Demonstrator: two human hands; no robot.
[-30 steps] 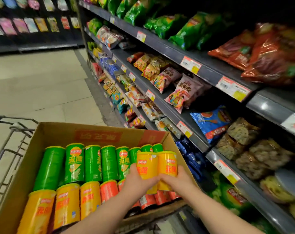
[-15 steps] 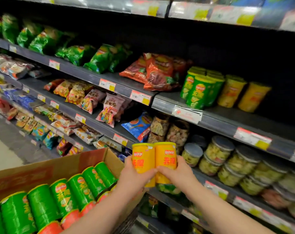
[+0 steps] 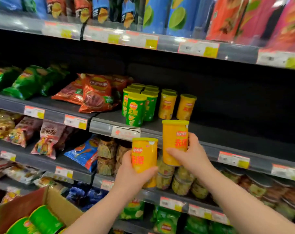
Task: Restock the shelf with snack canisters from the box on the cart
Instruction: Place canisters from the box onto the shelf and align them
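L hand (image 3: 133,176) grips lower yel can (image 3: 144,153) | R hand (image 3: 193,157) grips upper yel can (image 3: 173,137)

One wide-angle camera, worn on the head, faces the store shelf (image 3: 219,132) from arm's reach, looking forward and slightly down; the cardboard box (image 3: 62,205) shows at the lower left corner.

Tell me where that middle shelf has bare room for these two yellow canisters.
Bare shelf runs right of the shelved yellow canisters toward the frame edge, and a narrow strip lies in front of them. Left is crowded: green canisters packed tight, then red chip bags.
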